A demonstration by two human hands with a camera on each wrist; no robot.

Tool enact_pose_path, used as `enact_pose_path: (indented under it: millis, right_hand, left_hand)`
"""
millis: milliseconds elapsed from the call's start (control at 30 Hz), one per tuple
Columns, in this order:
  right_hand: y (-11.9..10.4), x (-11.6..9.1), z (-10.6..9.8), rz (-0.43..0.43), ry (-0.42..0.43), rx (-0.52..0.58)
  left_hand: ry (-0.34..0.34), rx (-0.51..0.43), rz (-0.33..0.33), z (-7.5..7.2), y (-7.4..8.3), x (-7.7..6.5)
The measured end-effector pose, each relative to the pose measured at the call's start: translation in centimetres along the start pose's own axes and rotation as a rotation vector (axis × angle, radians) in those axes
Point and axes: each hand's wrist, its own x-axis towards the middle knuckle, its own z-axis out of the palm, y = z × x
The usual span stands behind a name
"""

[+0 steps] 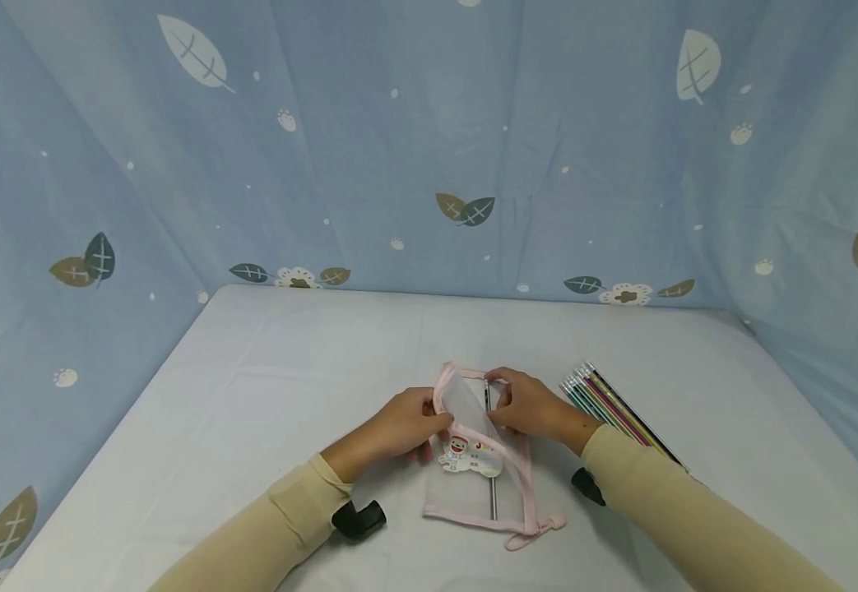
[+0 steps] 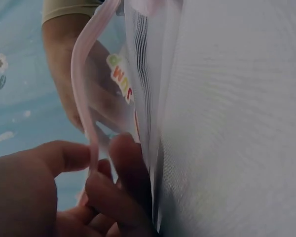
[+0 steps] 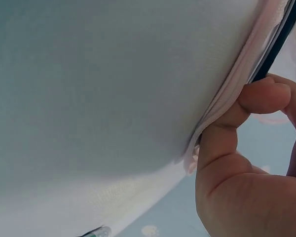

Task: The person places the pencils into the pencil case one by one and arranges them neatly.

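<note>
A see-through mesh pencil pouch (image 1: pixel 466 497) with pink edging lies on the white surface, its mouth lifted apart. It bears a cartoon sticker (image 1: pixel 458 455). My left hand (image 1: pixel 410 423) pinches the pink edge (image 2: pixel 84 64) of the mouth between thumb and fingers. At the pouch's far end, my right hand (image 1: pixel 528 403) has curled fingers at the upper end of a dark pencil (image 1: pixel 487 396), pinching it in the right wrist view. The pencil's lower part shows through the mesh, reaching near the bottom seam. A pink zip pull strap (image 1: pixel 535 533) sticks out at the near right corner.
Several striped pencils (image 1: pixel 614 403) lie side by side, right of the pouch, partly hidden by the right sleeve (image 1: pixel 665 485). Black wrist gear (image 1: pixel 359 520) sits below the left wrist. Blue leaf-print cloth (image 1: pixel 399 148) hangs around the white-covered table (image 1: pixel 310 353).
</note>
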Motion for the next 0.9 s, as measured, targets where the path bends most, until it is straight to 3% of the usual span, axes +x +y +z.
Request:
enact_pose_path:
  millis: [100, 267, 400, 600, 900]
  right_hand:
    - [0.0, -0.1, 0.0, 0.002, 0.009, -0.04]
    - [-0.1, -0.5, -0.1, -0.014, -0.001, -0.016]
    - [-0.1, -1.4, -0.6, -0.106, 0.022, -0.024]
    - [0.1, -3.7, -1.5, -0.299, 0.194, -0.181]
    - [0.9, -6.2, -3.1, -0.366, 0.408, -0.304]
  left_hand:
    - [-0.026, 0.015, 0.014, -0.1, 0.0, -0.1]
    - [-0.037, 0.04, 0.015, -0.1, 0.0, -0.1]
    - [-0.041, 0.036, 0.02, -0.2, -0.1, -0.1]
    - [-0.049, 0.012, 0.041, -0.2, -0.4, -0.1]
    - [-0.055, 0.016, 0.025, -0.2, -0.6, 0.0]
